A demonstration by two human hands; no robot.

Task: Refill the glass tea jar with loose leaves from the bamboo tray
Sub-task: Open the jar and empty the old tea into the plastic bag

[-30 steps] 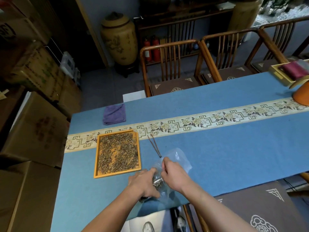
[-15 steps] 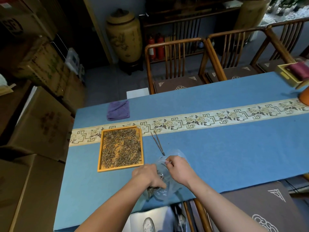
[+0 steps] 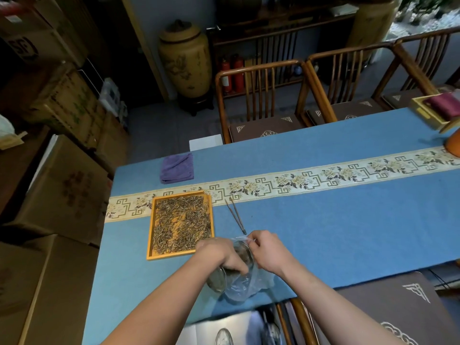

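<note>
A bamboo tray (image 3: 150,235) full of loose tea leaves (image 3: 181,224) lies on the blue tablecloth, left of my hands. My left hand (image 3: 219,253) grips a glass tea jar (image 3: 230,275), tilted on its side near the table's front edge, with dark leaves inside. A clear plastic bag (image 3: 242,288) wraps around the jar. My right hand (image 3: 267,251) pinches the bag's upper edge by the jar's mouth. Both hands sit just right of the tray's near corner.
Thin metal tweezers (image 3: 236,216) lie beyond my hands, right of the tray. A folded purple cloth (image 3: 177,168) rests at the table's far left. Wooden chairs (image 3: 261,95) line the far side. Cardboard boxes (image 3: 62,190) stack at the left. An orange object (image 3: 454,145) sits far right.
My hands stayed on the jar and bag; the jar has tipped further onto its side and the bag has bunched down around its lower end. The view has shifted slightly.
</note>
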